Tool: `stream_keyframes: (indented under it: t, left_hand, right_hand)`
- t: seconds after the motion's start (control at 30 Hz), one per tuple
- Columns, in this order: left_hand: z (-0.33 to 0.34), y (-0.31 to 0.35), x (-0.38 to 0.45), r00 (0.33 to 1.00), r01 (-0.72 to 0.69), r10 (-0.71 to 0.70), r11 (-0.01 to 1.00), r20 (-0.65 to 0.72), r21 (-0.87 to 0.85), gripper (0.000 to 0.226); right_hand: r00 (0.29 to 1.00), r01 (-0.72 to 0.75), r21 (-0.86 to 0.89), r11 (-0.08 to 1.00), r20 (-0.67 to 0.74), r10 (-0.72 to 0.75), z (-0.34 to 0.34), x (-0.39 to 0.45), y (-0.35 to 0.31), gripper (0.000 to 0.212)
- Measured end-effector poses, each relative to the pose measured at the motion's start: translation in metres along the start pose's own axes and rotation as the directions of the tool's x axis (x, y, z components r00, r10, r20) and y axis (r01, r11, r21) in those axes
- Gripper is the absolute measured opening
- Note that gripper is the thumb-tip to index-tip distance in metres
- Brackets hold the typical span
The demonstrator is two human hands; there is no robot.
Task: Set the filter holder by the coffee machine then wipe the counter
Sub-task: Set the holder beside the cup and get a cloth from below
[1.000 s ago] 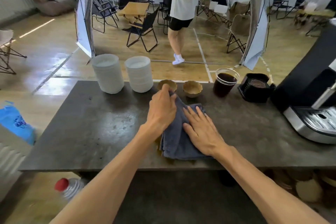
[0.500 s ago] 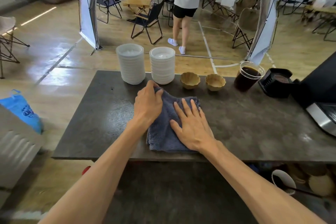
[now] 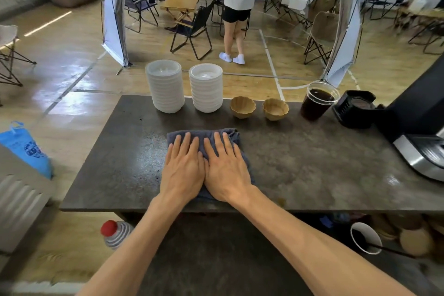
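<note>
A pop-up coffee stall inside a sports hall: a coffee machine and stacked white lids line the tabletop, with folding chairs across court-lined wooden floor beyond.

Far edge crowded, middle of the counter open.

Along the far edge stand two bowl stacks, two wooden cups, a coffee cup and a black holder, with narrow gaps between them. The machine blocks the right end. Both hands, left and right, lie flat side by side on the cloth at the near middle; bare counter lies open to their left and right.
</note>
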State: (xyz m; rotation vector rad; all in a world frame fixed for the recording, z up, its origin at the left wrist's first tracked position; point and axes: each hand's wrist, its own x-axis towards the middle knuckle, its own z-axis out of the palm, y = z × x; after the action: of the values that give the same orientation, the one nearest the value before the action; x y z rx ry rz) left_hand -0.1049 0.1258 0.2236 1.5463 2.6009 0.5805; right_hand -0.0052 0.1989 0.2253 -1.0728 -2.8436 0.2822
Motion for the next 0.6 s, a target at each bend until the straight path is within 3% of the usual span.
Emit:
stream_keyframes:
  t: [0.33, 0.6]
  left_hand:
    - [0.019, 0.056, -0.013, 0.996, 0.09, -0.089, 0.994, -0.026, 0.069, 0.055]
    - [0.056, 0.158, 0.0, 0.999, 0.027, -0.028, 1.0, 0.028, 0.011, 0.056]
  right_hand:
    - [0.98, 0.195, 0.046, 0.98, 0.032, -0.197, -0.019, -0.009, 0.064, 0.053]
    - [0.993, 0.097, 0.048, 0.994, 0.069, -0.101, -0.047, -0.038, 0.166, 0.052]
